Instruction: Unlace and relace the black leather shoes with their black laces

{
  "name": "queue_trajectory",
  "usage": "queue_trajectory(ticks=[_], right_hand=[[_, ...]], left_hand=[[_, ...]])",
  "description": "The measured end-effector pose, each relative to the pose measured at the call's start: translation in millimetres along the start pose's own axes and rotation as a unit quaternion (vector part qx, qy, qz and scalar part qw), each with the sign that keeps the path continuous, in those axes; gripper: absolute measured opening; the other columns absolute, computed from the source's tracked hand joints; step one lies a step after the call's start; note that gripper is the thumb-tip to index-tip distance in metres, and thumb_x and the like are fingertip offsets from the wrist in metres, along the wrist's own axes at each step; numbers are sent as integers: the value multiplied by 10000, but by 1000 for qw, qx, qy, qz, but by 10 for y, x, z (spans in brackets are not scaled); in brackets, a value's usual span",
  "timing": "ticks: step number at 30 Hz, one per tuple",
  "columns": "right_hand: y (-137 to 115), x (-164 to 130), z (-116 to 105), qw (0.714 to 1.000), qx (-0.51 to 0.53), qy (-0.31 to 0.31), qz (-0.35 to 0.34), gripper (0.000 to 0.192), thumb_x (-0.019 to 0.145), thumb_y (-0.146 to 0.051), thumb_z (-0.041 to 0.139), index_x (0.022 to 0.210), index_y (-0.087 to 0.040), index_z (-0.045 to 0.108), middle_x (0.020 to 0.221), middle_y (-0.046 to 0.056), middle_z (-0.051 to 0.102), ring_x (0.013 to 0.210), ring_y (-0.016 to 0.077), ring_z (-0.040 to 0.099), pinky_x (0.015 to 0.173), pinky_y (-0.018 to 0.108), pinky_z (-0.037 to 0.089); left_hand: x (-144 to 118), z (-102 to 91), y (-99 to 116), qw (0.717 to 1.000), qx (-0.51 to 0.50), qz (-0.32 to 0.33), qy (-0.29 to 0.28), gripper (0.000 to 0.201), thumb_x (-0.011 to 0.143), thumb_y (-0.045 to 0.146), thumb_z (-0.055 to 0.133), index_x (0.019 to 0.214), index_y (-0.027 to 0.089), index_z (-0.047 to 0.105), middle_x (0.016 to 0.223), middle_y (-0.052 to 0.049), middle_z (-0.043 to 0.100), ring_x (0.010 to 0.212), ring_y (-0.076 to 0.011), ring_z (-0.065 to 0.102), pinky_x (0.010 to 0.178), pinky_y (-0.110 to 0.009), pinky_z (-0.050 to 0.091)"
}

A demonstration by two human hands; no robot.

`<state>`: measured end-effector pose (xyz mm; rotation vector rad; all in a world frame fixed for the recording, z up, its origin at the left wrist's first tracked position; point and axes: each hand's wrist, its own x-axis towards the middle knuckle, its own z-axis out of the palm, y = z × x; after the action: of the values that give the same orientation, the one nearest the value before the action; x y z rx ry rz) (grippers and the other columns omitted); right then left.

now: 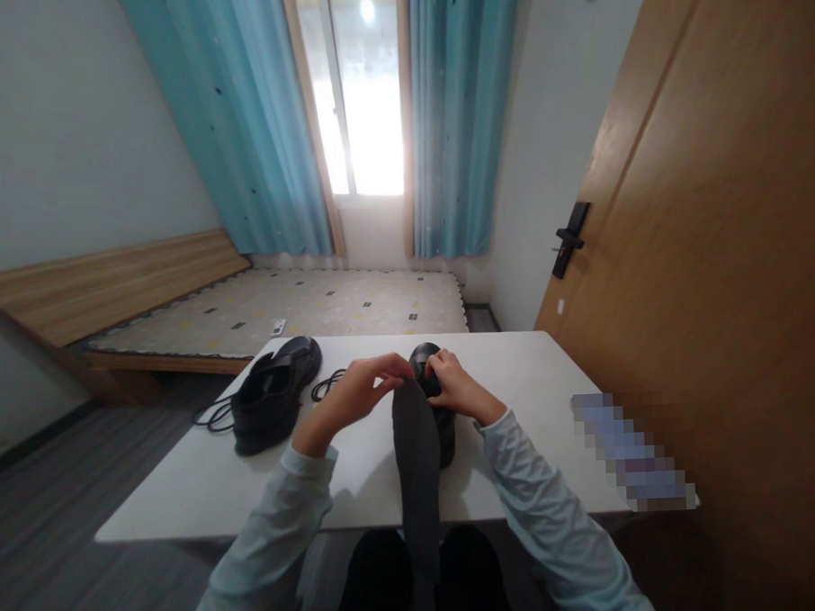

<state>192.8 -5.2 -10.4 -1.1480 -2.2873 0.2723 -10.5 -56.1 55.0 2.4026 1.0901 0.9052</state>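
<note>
A long dark grey insole [418,467] hangs down past the table's front edge. My left hand [361,393] is closed, pinching the insole's upper end between thumb and fingers. Behind it a black shoe [447,439] stands on the white table [518,373], partly hidden by the insole. My right hand [462,390] grips this shoe near its opening, fingers curled over the upper part. The second black shoe [267,411] sits to the left of my left hand, with a loose black lace beside it.
A black lace [326,386] lies between the two shoes. At the table's right edge is a blurred bluish patch [630,453]. Beyond the table stands a bed [353,299] with a small white object [278,327]. A wooden door [729,237] is close on the right.
</note>
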Motion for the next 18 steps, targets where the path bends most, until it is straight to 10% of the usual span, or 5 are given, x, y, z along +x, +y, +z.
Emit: queue_trajectory(ticks=[8, 18], right_hand=[[-96, 15, 90, 997, -72, 9, 11, 494, 551, 12, 692, 997, -138, 540, 1057, 113, 469, 996, 251, 478, 884, 385, 439], [-129, -44, -183, 997, -64, 19, -27, 56, 764, -183, 610, 812, -209, 624, 828, 39, 638, 745, 183, 578, 672, 274, 387]], left_hand=[[16, 91, 6, 1000, -7, -4, -27, 155, 822, 145, 525, 884, 187, 661, 836, -4, 703, 772, -121, 638, 759, -240, 489], [120, 110, -9, 998, -61, 5, -12, 125, 820, 161, 521, 893, 173, 622, 865, -18, 687, 810, -127, 640, 773, -255, 509]])
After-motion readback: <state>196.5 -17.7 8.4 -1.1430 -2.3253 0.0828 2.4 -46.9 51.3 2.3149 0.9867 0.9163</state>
